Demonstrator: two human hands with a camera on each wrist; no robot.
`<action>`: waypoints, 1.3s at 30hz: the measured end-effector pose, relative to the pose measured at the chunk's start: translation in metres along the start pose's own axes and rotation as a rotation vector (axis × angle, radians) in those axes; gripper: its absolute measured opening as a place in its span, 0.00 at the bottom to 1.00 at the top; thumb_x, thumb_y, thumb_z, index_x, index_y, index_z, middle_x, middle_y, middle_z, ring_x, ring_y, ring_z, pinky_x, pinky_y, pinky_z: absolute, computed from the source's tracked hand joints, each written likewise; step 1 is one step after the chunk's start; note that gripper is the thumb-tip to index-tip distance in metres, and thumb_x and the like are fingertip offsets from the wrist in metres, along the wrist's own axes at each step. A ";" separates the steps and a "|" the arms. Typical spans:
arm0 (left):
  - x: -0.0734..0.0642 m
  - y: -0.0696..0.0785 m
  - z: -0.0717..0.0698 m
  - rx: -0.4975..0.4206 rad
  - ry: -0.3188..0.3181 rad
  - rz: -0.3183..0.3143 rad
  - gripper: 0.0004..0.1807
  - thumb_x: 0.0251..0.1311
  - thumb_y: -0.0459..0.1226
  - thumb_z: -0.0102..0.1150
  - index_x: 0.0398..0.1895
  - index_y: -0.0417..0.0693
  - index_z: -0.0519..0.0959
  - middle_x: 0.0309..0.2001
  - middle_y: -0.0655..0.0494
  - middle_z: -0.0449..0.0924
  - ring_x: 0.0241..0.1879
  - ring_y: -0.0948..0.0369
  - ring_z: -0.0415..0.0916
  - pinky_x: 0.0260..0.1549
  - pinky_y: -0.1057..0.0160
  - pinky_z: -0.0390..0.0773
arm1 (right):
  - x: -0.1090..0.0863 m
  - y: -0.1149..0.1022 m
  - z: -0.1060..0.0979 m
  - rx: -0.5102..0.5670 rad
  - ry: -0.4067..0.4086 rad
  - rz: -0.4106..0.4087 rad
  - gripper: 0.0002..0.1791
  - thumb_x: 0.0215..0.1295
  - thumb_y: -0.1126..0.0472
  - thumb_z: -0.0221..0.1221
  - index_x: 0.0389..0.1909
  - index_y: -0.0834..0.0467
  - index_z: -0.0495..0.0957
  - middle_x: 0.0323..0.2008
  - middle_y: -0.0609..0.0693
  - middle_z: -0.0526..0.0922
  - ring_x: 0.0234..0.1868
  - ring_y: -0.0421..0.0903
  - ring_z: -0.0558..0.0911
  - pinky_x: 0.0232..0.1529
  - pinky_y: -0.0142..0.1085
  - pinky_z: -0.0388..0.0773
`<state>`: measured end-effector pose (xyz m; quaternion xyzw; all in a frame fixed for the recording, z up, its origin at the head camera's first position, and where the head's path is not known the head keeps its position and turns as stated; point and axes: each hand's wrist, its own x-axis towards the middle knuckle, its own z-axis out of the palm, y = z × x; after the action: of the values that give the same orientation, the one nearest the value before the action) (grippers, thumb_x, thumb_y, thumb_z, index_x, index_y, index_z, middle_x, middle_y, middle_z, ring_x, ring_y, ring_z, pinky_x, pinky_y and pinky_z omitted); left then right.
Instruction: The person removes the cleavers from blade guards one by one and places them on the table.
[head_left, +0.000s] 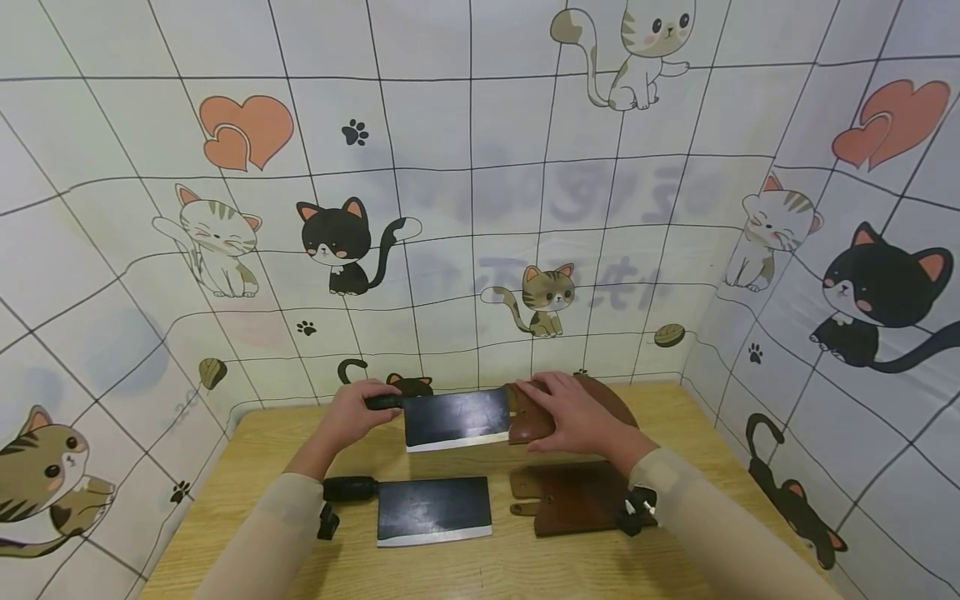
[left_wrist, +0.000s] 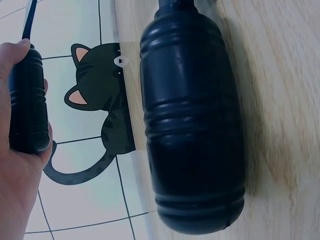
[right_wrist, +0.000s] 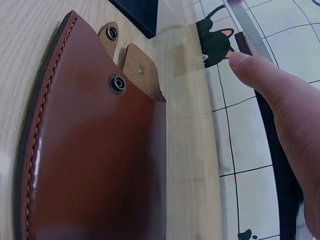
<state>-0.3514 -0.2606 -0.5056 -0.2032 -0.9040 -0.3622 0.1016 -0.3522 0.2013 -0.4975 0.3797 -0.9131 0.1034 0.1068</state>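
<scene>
My left hand [head_left: 358, 415] grips the black ribbed handle [left_wrist: 29, 100] of a cleaver [head_left: 457, 417], held above the table with its bright edge downward. A brown leather knife sheath [head_left: 609, 402] is in my right hand [head_left: 573, 417], thumb on the near face and fingers over the top. The blade's far end meets the sheath's mouth. Below lies a second cleaver [head_left: 433, 508], its black handle [left_wrist: 192, 120] to the left. To its right, under my right forearm, lies a second brown sheath [right_wrist: 100, 150] with stitched edge, snap and unfastened strap tabs.
The light wooden table [head_left: 255, 492] ends against a white tiled-pattern wall covering [head_left: 427, 167] printed with cartoon cats. The covering also rises along both sides. A black wrist device [head_left: 636, 510] on the right sleeve overlaps the lying sheath.
</scene>
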 end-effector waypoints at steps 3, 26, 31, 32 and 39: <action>-0.001 -0.002 -0.001 0.003 0.002 -0.007 0.15 0.66 0.42 0.81 0.55 0.58 0.93 0.54 0.55 0.89 0.52 0.51 0.85 0.47 0.51 0.84 | 0.000 0.002 0.000 -0.007 -0.004 0.007 0.64 0.55 0.30 0.80 0.88 0.48 0.62 0.76 0.58 0.68 0.76 0.61 0.67 0.74 0.66 0.66; -0.010 -0.017 -0.010 -0.001 0.011 -0.026 0.18 0.65 0.38 0.81 0.57 0.48 0.92 0.57 0.51 0.89 0.57 0.46 0.85 0.51 0.47 0.86 | -0.009 0.019 0.006 -0.002 0.009 0.024 0.63 0.55 0.33 0.82 0.87 0.51 0.64 0.74 0.59 0.71 0.74 0.62 0.70 0.73 0.66 0.67; -0.009 -0.022 -0.009 0.000 0.001 -0.038 0.20 0.65 0.40 0.81 0.59 0.46 0.91 0.57 0.51 0.89 0.58 0.46 0.85 0.53 0.46 0.85 | -0.011 0.022 0.006 -0.007 0.005 0.025 0.64 0.54 0.34 0.83 0.86 0.54 0.65 0.74 0.61 0.71 0.74 0.63 0.71 0.73 0.67 0.67; -0.009 -0.024 -0.009 0.002 0.000 -0.042 0.20 0.66 0.40 0.81 0.59 0.47 0.91 0.57 0.52 0.89 0.58 0.47 0.85 0.53 0.46 0.85 | -0.011 0.022 0.005 -0.007 0.003 0.026 0.64 0.54 0.35 0.83 0.86 0.54 0.65 0.74 0.61 0.71 0.74 0.64 0.70 0.73 0.67 0.66; -0.009 -0.033 -0.010 0.017 0.002 -0.048 0.19 0.65 0.41 0.81 0.58 0.48 0.92 0.57 0.52 0.89 0.59 0.45 0.82 0.54 0.43 0.83 | -0.008 0.025 0.006 -0.012 -0.018 0.034 0.63 0.54 0.36 0.83 0.86 0.55 0.65 0.75 0.62 0.70 0.75 0.64 0.70 0.75 0.66 0.65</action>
<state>-0.3580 -0.2917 -0.5219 -0.1801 -0.9115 -0.3572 0.0954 -0.3648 0.2222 -0.5083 0.3642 -0.9210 0.0964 0.0988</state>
